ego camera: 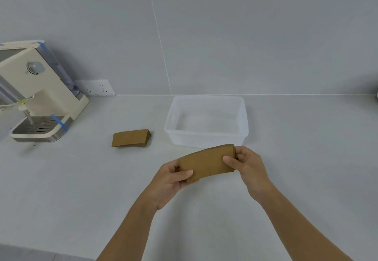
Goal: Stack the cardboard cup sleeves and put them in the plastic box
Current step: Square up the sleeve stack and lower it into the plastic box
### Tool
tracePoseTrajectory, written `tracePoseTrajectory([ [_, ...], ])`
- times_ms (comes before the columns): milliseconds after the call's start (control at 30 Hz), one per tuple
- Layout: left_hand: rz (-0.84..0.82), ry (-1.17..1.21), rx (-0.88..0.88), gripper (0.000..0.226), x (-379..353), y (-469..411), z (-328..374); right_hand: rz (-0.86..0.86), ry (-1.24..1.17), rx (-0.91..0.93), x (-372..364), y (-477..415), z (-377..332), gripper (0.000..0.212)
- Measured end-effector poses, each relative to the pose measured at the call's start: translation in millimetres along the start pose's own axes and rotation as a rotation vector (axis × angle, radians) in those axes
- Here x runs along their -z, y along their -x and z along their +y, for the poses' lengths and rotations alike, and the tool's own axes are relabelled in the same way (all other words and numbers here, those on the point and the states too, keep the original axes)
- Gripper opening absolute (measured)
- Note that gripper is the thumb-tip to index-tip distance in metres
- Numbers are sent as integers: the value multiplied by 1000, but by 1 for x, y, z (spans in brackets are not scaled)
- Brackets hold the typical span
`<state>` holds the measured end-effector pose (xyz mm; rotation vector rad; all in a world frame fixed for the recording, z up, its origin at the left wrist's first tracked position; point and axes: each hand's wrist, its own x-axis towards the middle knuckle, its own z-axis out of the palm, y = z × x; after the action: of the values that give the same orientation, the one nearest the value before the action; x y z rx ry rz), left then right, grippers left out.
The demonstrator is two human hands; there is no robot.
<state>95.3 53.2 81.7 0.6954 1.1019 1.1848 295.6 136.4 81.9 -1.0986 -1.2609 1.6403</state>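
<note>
Soft, even, diffuse light fills the scene, with no glare. Faint shadows fall beside the cream coffee machine [41, 95] and the flat brown cardboard stack [131, 138]. Wide-angle distortion bends the edges; detail is slightly soft throughout.

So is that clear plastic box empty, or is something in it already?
Empty. The plastic box shows only its bare floor; one sleeve stack is in the hands, another stack lies beside it.

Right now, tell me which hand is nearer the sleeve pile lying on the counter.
Left. The left hand is right of the sleeve pile and nearer the camera; the right hand is farther right, before the plastic box.
</note>
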Motion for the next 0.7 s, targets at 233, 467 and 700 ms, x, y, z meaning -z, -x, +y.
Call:
tracePoseTrajectory([
  [233,252,2,-109,25,8,7,1,-57,28,-6,-29,-10,-1,15],
  [467,296,34,-100,28,44,3,27,-57,84,46,-78,-27,-10,19],
  [700,374,-124,-101,24,101,-5,65,-40,177,64,-144,-55,-16,24],
])
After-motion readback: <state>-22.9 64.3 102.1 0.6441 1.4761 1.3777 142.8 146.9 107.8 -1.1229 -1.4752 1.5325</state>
